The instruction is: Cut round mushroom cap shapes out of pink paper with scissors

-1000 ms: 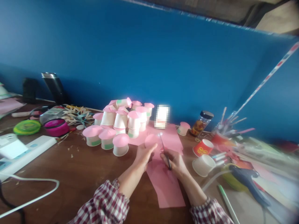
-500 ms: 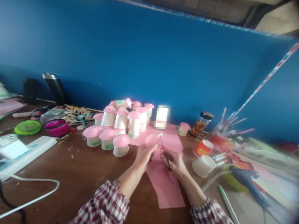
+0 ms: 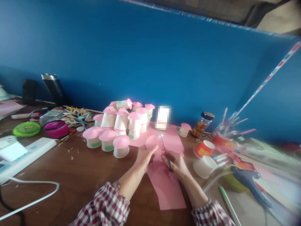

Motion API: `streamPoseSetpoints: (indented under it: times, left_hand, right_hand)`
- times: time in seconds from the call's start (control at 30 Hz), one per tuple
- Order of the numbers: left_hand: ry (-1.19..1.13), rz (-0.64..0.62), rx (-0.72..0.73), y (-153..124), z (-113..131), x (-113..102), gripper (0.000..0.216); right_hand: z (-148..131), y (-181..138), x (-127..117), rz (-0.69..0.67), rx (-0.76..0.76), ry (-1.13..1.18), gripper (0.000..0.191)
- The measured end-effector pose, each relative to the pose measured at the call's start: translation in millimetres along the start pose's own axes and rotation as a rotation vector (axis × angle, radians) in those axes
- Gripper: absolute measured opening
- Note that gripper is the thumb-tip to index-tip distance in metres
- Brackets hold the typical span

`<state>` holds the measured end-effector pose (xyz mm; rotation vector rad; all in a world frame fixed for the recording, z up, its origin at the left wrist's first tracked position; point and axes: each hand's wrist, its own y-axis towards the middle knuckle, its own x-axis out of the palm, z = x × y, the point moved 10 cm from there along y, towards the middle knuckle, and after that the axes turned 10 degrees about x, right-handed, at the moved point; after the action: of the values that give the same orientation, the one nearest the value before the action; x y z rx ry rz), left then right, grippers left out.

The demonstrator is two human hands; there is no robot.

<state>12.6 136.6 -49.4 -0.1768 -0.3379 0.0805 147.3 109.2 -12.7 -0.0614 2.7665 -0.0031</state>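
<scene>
My left hand (image 3: pixel 144 156) pinches a small round pink paper piece (image 3: pixel 152 142) and holds it up over the table. My right hand (image 3: pixel 176 163) grips a pair of scissors (image 3: pixel 166 153) whose blades point up at the edge of that paper circle. Under both hands lies a long sheet of pink paper (image 3: pixel 166 185) on the brown table (image 3: pixel 77 175). Just beyond my left hand stands a pile of white paper cups with pink paper tops (image 3: pixel 118 124).
To the right are a white paper cup (image 3: pixel 205 165), a red cup (image 3: pixel 204 148), a jar (image 3: pixel 201 124), a holder of pens (image 3: pixel 224 133) and a glue gun (image 3: pixel 249 180). On the left lie a white power strip (image 3: pixel 25 153), a cable (image 3: pixel 30 201), a green tape roll (image 3: pixel 26 129) and a magenta bowl (image 3: pixel 56 128).
</scene>
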Motion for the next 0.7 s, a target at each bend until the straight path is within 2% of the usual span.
streamPoseSetpoints:
  times: [0.7]
  left_hand:
    - [0.008,0.003,0.000,8.5,-11.0,-7.5,0.044]
  right_hand:
    - [-5.4,-1.9,0.0,0.028,0.009,-0.043,0.027]
